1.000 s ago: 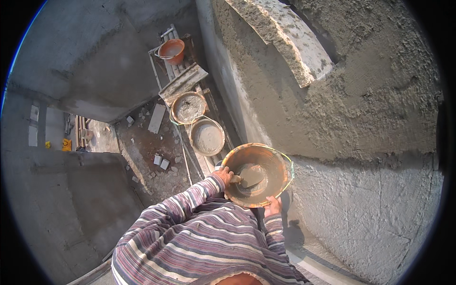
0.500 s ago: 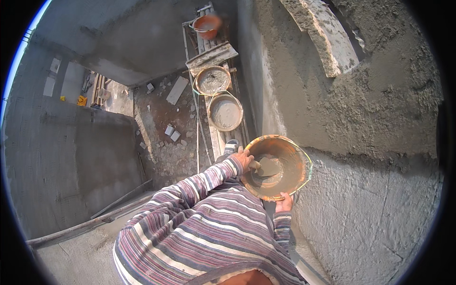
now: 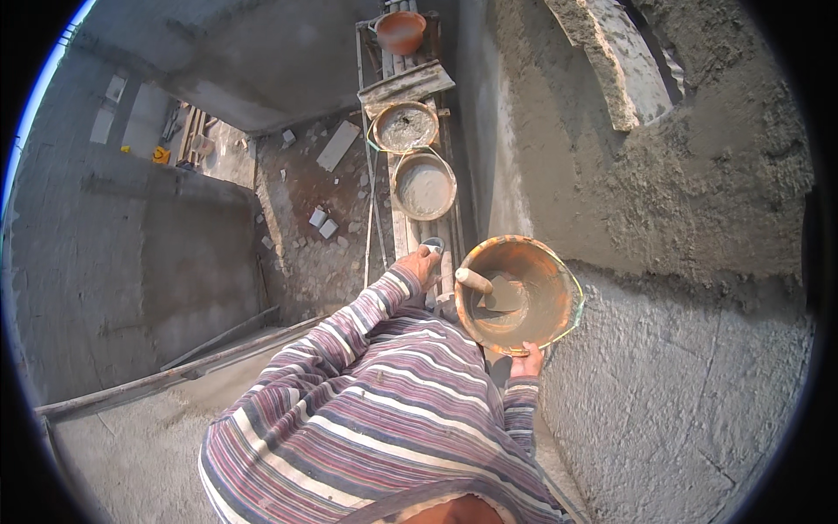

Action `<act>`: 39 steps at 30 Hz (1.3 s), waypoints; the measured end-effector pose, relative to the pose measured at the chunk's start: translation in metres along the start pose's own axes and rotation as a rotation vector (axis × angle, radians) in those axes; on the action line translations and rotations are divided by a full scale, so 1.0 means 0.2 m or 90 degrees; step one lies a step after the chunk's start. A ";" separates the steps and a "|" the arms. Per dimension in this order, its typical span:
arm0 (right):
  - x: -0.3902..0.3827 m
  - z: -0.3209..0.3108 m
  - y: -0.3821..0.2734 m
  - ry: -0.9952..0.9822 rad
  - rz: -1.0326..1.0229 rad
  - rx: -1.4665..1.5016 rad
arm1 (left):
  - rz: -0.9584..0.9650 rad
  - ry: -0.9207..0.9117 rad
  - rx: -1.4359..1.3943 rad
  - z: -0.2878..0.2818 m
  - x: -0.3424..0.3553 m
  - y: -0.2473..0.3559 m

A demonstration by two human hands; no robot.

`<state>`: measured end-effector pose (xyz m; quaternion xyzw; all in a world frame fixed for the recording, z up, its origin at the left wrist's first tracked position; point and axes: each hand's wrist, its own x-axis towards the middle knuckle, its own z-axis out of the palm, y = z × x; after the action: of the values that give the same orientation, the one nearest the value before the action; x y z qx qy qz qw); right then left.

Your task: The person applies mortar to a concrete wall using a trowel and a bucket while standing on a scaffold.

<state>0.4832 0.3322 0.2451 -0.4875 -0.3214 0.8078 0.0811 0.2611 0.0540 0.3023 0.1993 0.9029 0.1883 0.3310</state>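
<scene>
An orange-brown bucket (image 3: 559,262) smeared with mortar tilts toward me in front of the wall. My right hand (image 3: 526,360) grips its near rim. Inside lies a trowel; its wooden handle (image 3: 474,279) rests against the left side, and its blade (image 3: 504,295) sits on the mortar. My left hand (image 3: 422,264) is left of the bucket, off the trowel, with nothing visible in its loosely parted fingers. Just beyond that hand, part of my shod foot (image 3: 434,244) shows on the planks.
Two mortar-filled buckets (image 3: 424,185) (image 3: 405,127) stand along the narrow plank scaffold (image 3: 403,236). Farther off are a board (image 3: 407,85) and an orange basin (image 3: 400,33). Rubble and white blocks (image 3: 323,222) lie on the ground below left. A rough plastered wall (image 3: 672,384) rises at right.
My left hand has let go of the trowel and moved left out of the bucket. The trowel stays inside, its handle now showing. My right hand keeps its hold on the rim.
</scene>
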 end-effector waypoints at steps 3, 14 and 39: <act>0.04 -0.04 0.00 0.004 -0.018 -0.008 | -0.100 0.032 -0.003 -0.01 -0.11 -0.18; 0.02 -0.25 0.04 0.109 -0.036 0.039 | -0.412 -0.021 -0.065 0.27 -0.49 -0.76; 0.23 -0.17 0.47 0.553 -0.004 0.282 | -0.439 0.002 -0.006 -0.72 0.26 -1.68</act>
<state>0.5053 0.2934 0.1440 -0.7496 -0.0794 0.5783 0.3121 0.0491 -0.2352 0.2184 -0.1194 0.9167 0.0694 0.3749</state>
